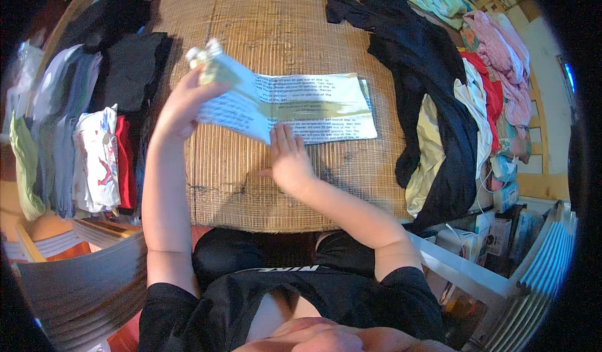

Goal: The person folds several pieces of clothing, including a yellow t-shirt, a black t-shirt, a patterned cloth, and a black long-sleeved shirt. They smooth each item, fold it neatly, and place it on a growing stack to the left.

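Observation:
A white garment (323, 107) with rows of dark print and yellowish bands lies folded in a long strip on the woven mat. My left hand (188, 98) grips its left end, which is lifted off the mat and slightly blurred. That raised part shows a pale bluish side and a bunched, yellowish tip. Where the raised part meets the flat part, my right hand (288, 157) rests with fingers stretched out, pressing the cloth's near edge. The garment's exact kind cannot be made out.
The woven mat (251, 19) spans the middle. Folded clothes (97, 157) and dark folded garments (135, 69) are stacked on the left. To the right sprawls a long black garment (426, 88), beside a loose pile with a pink cloth (498, 57). A white cable hangs at the right.

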`<state>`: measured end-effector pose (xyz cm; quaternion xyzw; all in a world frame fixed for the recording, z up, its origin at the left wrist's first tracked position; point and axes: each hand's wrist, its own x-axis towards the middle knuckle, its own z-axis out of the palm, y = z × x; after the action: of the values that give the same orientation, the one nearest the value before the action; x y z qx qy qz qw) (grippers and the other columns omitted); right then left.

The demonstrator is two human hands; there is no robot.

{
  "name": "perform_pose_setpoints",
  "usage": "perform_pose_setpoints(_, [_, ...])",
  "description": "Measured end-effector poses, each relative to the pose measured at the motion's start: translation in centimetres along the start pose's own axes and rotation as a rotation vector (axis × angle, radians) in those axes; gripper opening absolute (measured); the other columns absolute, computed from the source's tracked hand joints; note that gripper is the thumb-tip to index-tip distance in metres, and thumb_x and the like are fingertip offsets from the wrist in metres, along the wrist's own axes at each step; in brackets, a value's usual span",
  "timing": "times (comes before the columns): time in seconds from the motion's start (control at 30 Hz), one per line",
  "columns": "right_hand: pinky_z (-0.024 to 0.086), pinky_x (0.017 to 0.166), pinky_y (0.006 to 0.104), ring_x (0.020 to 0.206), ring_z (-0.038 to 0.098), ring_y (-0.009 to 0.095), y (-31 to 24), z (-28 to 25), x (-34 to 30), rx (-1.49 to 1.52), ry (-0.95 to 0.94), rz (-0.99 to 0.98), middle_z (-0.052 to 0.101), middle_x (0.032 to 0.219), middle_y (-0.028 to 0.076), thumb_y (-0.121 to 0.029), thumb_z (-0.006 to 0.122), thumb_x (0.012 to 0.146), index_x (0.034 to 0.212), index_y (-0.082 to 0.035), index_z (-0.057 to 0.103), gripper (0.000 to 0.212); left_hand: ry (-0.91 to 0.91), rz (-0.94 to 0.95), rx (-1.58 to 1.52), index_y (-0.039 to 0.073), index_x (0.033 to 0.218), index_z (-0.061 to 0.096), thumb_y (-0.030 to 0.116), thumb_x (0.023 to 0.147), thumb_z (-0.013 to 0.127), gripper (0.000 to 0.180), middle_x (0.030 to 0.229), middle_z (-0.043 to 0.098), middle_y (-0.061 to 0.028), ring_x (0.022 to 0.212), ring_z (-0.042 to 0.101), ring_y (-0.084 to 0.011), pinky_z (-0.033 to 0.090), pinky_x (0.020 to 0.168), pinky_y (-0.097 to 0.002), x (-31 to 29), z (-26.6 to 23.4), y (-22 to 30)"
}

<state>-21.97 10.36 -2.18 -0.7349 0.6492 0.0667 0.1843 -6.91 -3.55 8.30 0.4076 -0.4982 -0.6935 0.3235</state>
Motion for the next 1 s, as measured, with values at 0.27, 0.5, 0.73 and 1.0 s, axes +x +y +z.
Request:
perform_pose_setpoints(0.27, [0.022,0.103,0.0435,0.128,0.021,0.033,-3.0,-0.1,-1.6,-0.128,-0.143,-0.059,0.025,0.135,0.024,-0.048,0.046,0.083,0.131,0.011,0.021,0.080,-0.115,-0.015,0.572,-0.003,0.110,0.048,0.016,0.065,0.065,0.051,0.088,0.059,-0.0157,0.083,0.058,-0.0240,0.047,0.073,-0.0335,7.9,16.1,-6.2])
perform_pose_setpoints(0.5, [0.022,0.102,0.0445,0.124,0.032,0.027,-2.1,1.9,-1.5,0.025,-0.010,-0.203,0.039,0.132,0.014,-0.043,0.043,0.087,0.120,-0.002,0.049,0.052,-0.383,0.079,0.697,-0.002,0.112,0.046,0.021,0.067,0.070,0.056,0.096,0.057,-0.0171,0.085,0.059,-0.0246,0.048,0.074,-0.0322,7.8,19.8,-11.6])
perform_pose_setpoints(0.73, [0.046,0.078,0.0390,0.085,0.060,0.029,2.5,-9.2,-3.0,0.233,-0.422,0.008,0.060,0.097,0.017,-0.037,0.051,0.084,0.099,-0.004,0.061,0.038,-0.487,-0.017,0.346,0.002,0.108,0.052,0.014,0.084,0.056,0.028,0.095,0.058,-0.0093,0.073,0.056,-0.0156,0.048,0.064,-0.0279,5.7,12.2,-7.9])
perform_pose_setpoints(1.0, [0.047,0.076,0.0435,0.087,0.057,0.038,15.1,-4.5,-2.4,0.314,0.328,0.693,0.058,0.089,0.026,-0.035,0.056,0.081,0.096,0.005,0.052,0.043,0.221,-0.011,0.889,0.003,0.106,0.054,0.023,0.079,0.062,0.035,0.091,0.061,-0.0131,0.085,0.059,-0.0229,0.047,0.074,-0.0322,8.5,1.7,-12.9])
